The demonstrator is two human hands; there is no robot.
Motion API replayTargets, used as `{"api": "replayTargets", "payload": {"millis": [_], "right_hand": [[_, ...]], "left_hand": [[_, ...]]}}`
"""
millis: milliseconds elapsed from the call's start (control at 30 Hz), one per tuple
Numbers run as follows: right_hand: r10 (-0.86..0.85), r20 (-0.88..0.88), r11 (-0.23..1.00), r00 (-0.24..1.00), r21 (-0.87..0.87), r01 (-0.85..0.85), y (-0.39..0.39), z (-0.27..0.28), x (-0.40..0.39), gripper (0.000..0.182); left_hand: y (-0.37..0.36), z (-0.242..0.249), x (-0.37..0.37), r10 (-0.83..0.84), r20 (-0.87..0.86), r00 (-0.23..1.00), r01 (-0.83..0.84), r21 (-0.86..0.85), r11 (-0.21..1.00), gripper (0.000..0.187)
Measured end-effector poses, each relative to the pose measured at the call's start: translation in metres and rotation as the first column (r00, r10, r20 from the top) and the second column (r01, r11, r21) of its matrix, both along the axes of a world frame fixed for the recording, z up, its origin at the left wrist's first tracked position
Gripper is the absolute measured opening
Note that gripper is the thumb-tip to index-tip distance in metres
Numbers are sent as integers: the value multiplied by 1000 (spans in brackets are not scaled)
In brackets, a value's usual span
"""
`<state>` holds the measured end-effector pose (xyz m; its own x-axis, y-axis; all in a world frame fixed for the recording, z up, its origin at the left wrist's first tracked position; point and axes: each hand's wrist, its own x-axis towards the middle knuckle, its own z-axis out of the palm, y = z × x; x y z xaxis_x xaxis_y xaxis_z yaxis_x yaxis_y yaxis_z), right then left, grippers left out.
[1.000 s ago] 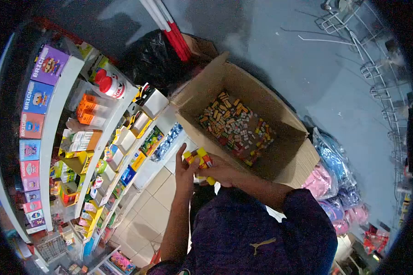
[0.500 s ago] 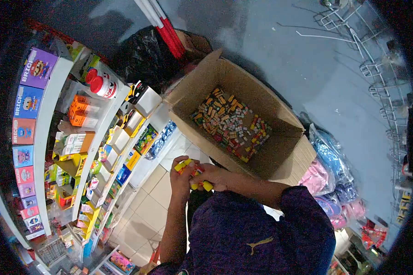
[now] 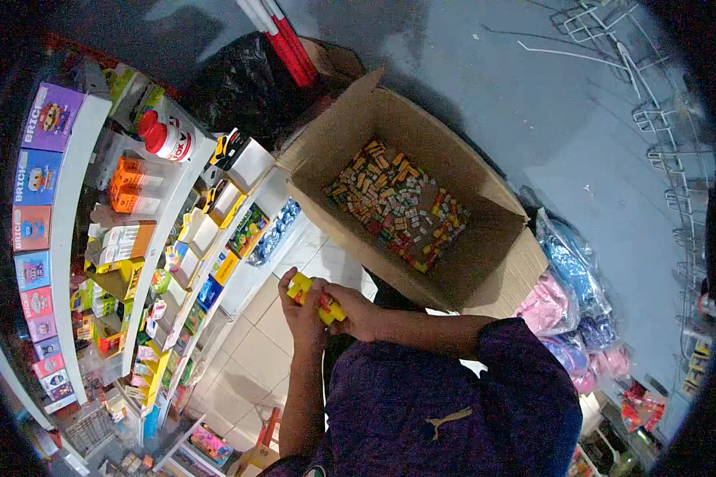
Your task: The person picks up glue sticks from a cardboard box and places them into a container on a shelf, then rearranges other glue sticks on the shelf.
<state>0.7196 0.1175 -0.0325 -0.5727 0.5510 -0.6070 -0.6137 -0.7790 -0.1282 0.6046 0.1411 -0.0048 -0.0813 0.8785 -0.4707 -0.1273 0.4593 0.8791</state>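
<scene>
Close together in front of my torso, both hands are closed around small yellow packs with bits of red on them. My left hand (image 3: 301, 319) grips a yellow pack (image 3: 299, 287), which pokes up past its fingers. My right hand (image 3: 356, 313) is wrapped about more yellow packs (image 3: 332, 310), right beside the left. Fingers cover much of the packs, so their exact kind and count cannot be made out. Just beyond the hands stands an open cardboard box (image 3: 485, 183), with many small orange, white, red and yellow packs (image 3: 398, 203) lying loose on its bottom.
On the left, shelves (image 3: 95, 175) carry brick-toy boxes (image 3: 33, 222), red-capped bottles (image 3: 167, 141) and other packets. A black bag (image 3: 247, 91) and red-and-white poles (image 3: 294, 60) are behind the box. Plastic-wrapped pink and blue goods (image 3: 569, 278) lie right, below a wire rack (image 3: 652, 119).
The yellow packs have turned and sit closer together in my hands, with less red showing. My left hand has shifted slightly left. The view has moved a little.
</scene>
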Motion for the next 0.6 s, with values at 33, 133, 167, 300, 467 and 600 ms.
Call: {"api": "replayTargets", "payload": {"millis": [33, 133, 167, 300, 467, 600], "right_hand": [[29, 12, 999, 1000, 29, -29, 0, 1, 0, 48], [97, -4, 987, 995, 126, -96, 2, -1, 3, 52], [110, 49, 982, 993, 150, -116, 2, -1, 3, 50], [179, 169, 947, 969, 236, -216, 7, 9, 10, 46], [242, 309, 867, 920, 357, -348, 6, -3, 16, 42], [223, 464, 790, 857, 430, -438, 2, 0, 17, 41]], "left_hand": [[0, -5, -4, 48, 64, 997, -48, -8, 999, 50], [4, -11, -13, 154, 162, 975, -151, -33, 988, 51], [4, -10, -14, 166, 151, 974, -164, -31, 986, 52], [4, -7, -12, 174, 109, 979, -174, -9, 985, 56], [-7, -8, -9, 174, 211, 962, -170, -35, 985, 62], [-16, -16, -19, 117, 257, 959, -99, -82, 992, 65]]}}
